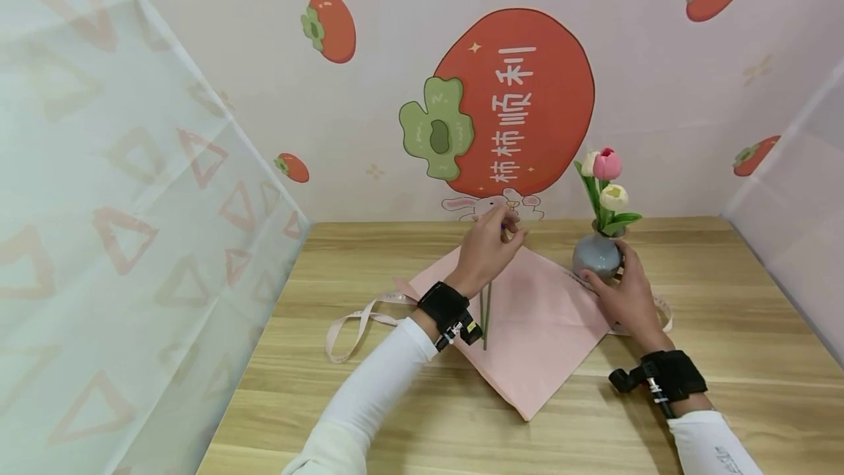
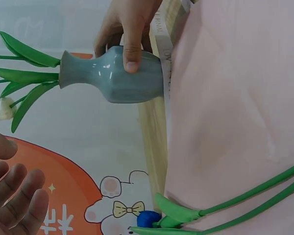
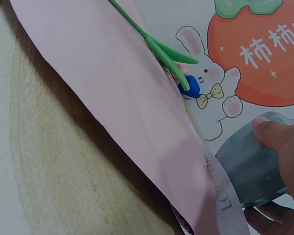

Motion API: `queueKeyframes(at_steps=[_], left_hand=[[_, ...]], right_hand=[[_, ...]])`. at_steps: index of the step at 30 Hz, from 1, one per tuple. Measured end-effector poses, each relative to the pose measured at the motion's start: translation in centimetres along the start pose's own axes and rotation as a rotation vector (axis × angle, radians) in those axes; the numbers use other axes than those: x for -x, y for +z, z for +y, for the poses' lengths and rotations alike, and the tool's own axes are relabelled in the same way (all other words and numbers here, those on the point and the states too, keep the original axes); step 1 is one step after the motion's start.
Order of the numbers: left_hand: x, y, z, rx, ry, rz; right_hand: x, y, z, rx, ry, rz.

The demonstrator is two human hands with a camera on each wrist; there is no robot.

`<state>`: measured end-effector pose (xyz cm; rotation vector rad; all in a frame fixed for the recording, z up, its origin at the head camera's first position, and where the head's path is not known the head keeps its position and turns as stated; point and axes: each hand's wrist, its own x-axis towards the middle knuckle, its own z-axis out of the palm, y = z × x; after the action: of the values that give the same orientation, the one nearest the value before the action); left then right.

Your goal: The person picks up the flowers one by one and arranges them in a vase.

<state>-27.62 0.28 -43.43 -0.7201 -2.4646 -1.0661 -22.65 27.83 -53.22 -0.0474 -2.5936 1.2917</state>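
Note:
My right hand (image 1: 629, 299) grips the grey-blue vase (image 1: 589, 255) from its right side, with the thumb across the front in the left wrist view. Pink and white tulips (image 1: 614, 198) with green leaves stand in the vase, which is upright at the right corner of a pink sheet of wrapping paper (image 1: 547, 336). Over the paper, my left hand (image 1: 481, 251) hangs with loosely bent fingers and nothing in them. Below it lie tulips with long green stems (image 2: 255, 196), one with a blue head (image 3: 190, 87); their heads are largely hidden by that hand in the head view.
A pale lettered ribbon (image 1: 349, 336) loops out left of the paper and shows again beside the vase. All this lies on a wooden table (image 1: 738, 314). Behind stands a wall (image 1: 376, 108) printed with persimmons and a rabbit; a patterned panel (image 1: 165, 240) closes the left.

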Motion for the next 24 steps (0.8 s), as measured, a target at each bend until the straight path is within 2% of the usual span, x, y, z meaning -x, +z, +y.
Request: queueKeyframes(at_steps=[9, 17, 24], left_hand=[[1.2, 0.5, -1.9, -0.012, -0.088, -0.01], [2.0, 1.3, -4.4, -0.032, -0.173, -0.036], [3.0, 1.7, -6.1, -0.047, -0.284, -0.075]], right_hand=[[0.1, 0.0, 0.0, 0.003, 0.004, -0.003], [0.1, 0.0, 0.0, -0.002, 0.007, -0.005], [0.2, 0.0, -0.1, -0.008, -0.002, -0.005]])
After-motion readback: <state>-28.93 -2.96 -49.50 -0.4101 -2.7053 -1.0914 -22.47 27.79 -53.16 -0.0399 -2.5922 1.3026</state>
